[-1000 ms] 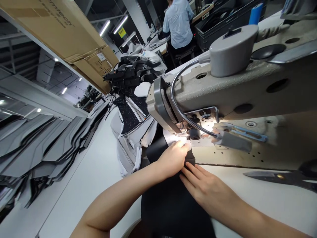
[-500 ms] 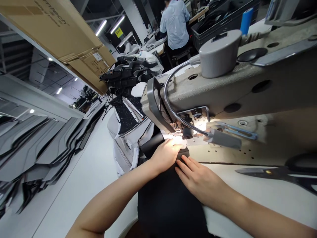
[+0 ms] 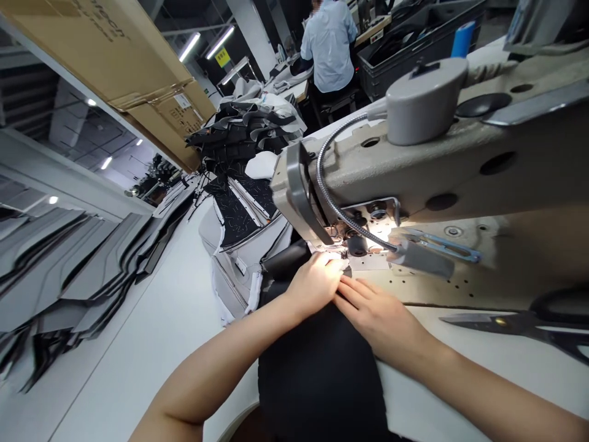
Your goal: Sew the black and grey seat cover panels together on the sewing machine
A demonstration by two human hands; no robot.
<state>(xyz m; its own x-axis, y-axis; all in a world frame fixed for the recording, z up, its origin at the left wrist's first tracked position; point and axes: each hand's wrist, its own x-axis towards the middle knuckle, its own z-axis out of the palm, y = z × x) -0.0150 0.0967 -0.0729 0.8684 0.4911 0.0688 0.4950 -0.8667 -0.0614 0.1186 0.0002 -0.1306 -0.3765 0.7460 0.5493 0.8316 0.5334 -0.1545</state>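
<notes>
A black fabric panel hangs over the table's front edge and runs up to the needle area of a sewing machine. My left hand is closed on the panel's edge beside the lit presser foot, its fingertips washed out by the lamp. Against its fingers lies my right hand, with fingers stretched out flat on the fabric. The needle itself is hard to make out. To the left of the needle, part of the black material is folded up in a roll.
Black-handled scissors lie right of my right hand. Left of the machine are sewn grey and black pieces and a dark fabric heap. Grey panels are stacked far left, near a cardboard box. A person sits behind.
My right hand has slid up the fabric and now touches my left hand. The panel has moved slightly toward the needle. The whole view has shifted a little.
</notes>
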